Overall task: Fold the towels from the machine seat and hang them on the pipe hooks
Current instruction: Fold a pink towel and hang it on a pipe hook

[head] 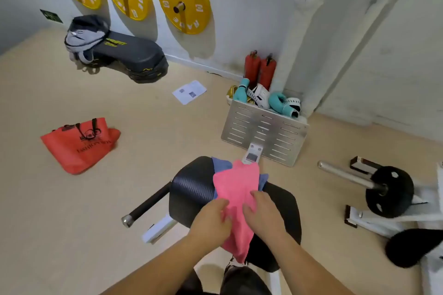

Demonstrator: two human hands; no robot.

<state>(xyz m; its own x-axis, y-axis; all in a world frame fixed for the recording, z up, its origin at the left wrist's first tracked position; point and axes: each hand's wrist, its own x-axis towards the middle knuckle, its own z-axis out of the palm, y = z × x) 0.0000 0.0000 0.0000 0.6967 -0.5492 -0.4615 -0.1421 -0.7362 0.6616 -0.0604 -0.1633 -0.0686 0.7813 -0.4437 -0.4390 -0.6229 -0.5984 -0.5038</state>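
Observation:
A pink towel (pixel 236 184) lies over the black padded machine seat (pixel 191 189), its near end hanging off the front edge. Under it a blue towel (pixel 221 164) shows at the far side. My left hand (pixel 212 219) pinches the pink towel's left edge. My right hand (pixel 262 213) grips the cloth just to the right, fingers curled into it. No pipe hooks are in view.
A metal footplate (pixel 263 134) stands beyond the seat, with boxing gloves (pixel 279 102) and two red extinguishers (pixel 260 70) behind it. A red bag (pixel 79 145) and a paper (pixel 189 92) lie on the floor. Yellow weight plates (pixel 183 0) hang on the wall; a barbell plate (pixel 392 191) sits right.

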